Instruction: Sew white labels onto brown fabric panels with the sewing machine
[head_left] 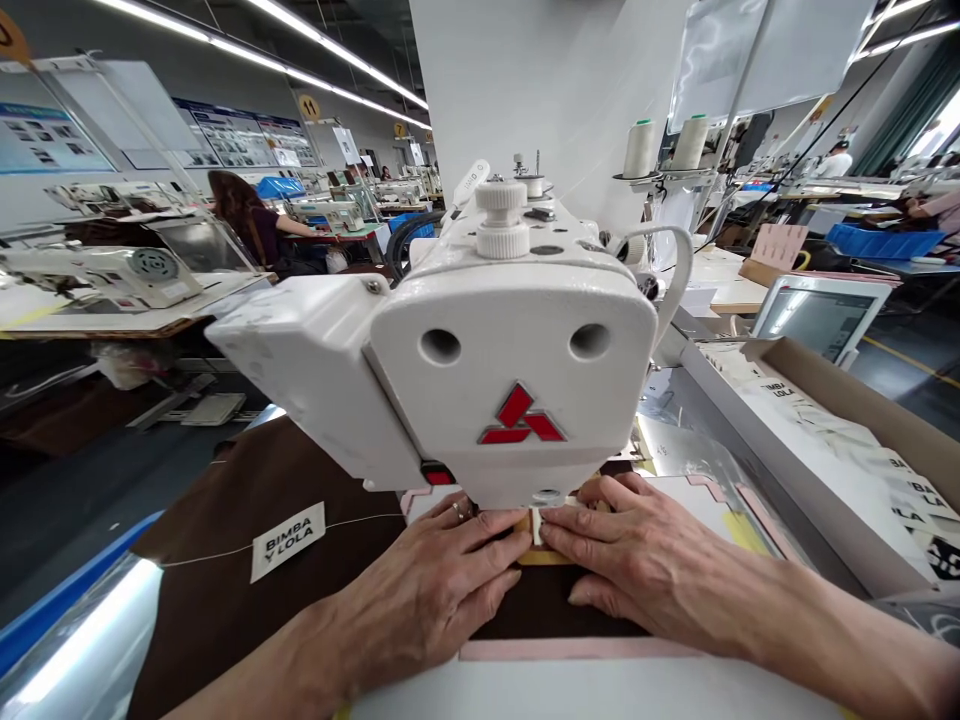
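Observation:
Both my hands lie at the front of a white sewing machine head (510,330) with a red three-diamond emblem. My left hand (439,565) rests palm down with fingers stretched out, its fingertips beside a small white piece (536,525) under the machine head. From the other side, my right hand (637,550) lies flat, its fingertips touching that white piece. A yellow-edged opening (551,556) shows between the hands, over dark brown fabric (247,500). On the fabric to the left, a white label (289,541) printed "BIMBA Y LOLA" hangs on a thread. The needle is hidden.
To the right stands a cardboard box (847,390) of printed labels, with a screen (817,315) behind it. Thread cones (640,148) are on a stand at the back. A blue bin edge (75,590) is at left. A co-worker (244,220) sits farther back.

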